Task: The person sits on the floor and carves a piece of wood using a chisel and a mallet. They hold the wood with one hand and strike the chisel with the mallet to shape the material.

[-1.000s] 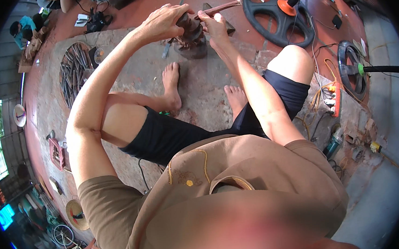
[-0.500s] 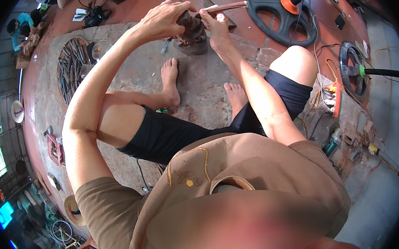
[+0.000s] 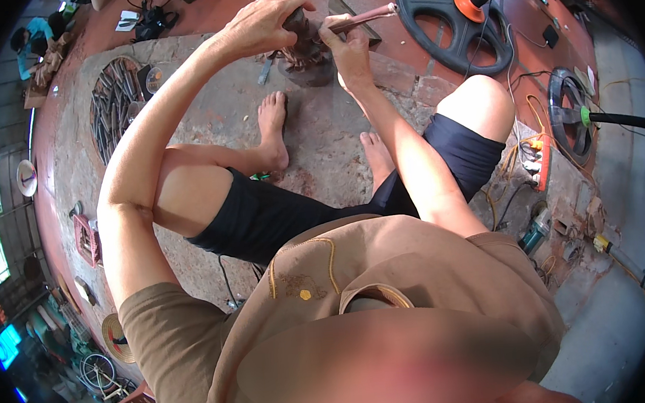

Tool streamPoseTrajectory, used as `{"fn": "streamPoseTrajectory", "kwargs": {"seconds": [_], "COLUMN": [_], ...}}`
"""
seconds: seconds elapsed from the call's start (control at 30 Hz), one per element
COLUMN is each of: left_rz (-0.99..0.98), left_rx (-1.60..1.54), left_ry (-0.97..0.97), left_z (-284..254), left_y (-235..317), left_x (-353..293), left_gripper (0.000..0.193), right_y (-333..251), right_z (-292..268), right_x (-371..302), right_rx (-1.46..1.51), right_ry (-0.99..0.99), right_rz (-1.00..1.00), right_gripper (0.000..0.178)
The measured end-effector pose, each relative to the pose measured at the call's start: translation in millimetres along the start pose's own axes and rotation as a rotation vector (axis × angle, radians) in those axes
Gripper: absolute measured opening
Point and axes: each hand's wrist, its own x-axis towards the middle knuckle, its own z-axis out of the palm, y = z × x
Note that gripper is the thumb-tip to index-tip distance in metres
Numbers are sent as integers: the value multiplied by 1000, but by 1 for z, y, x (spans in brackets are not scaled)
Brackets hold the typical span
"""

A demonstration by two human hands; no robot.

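A dark brown carved piece (image 3: 306, 50) stands upright on a round, darker base on the ground beyond my feet. My left hand (image 3: 257, 28) grips its top from the left, fingers curled over it, thumb on the near side. Beside it on the right, my right hand (image 3: 349, 57) is closed around a long brown-handled tool (image 3: 370, 16). The handle sticks out to the right with a pale band near its end. The tool's working end is hidden by my fingers and the carved piece.
A round tray (image 3: 97, 132) at left holds several rod-like tools, with a clear glass (image 3: 154, 80) beside it. A dark flat bar (image 3: 340, 4) lies behind my right hand. Black wheel-shaped bases (image 3: 431, 45) stand right. A power strip (image 3: 544, 165) and a green power tool (image 3: 535, 234) lie among cables.
My right hand has shifted slightly left and its grip on the handle has turned. The tool's handle now slants more, its hand end lower. My left hand stays on the carved piece.
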Motion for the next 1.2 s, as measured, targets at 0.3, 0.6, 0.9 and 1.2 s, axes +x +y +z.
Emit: {"fn": "streamPoseTrajectory", "kwargs": {"seconds": [0.3,0.6,0.9,1.2], "left_rz": [16,47,36,93], "left_rx": [0,13,-3,-90], "left_ry": [38,25,34,-38], "left_z": [1,0,-1,-9], "left_y": [-3,-1,-1,1], "left_x": [9,6,5,3], "left_gripper": [51,48,50,47], "right_y": [7,16,18,6], "right_z": [1,3,-9,1], "right_x": [21,45,37,25], "right_rx": [-60,-297,135,118], "right_ry": [172,169,202,219], "right_rz": [117,147,474,404], "right_gripper": [12,23,16,18]}}
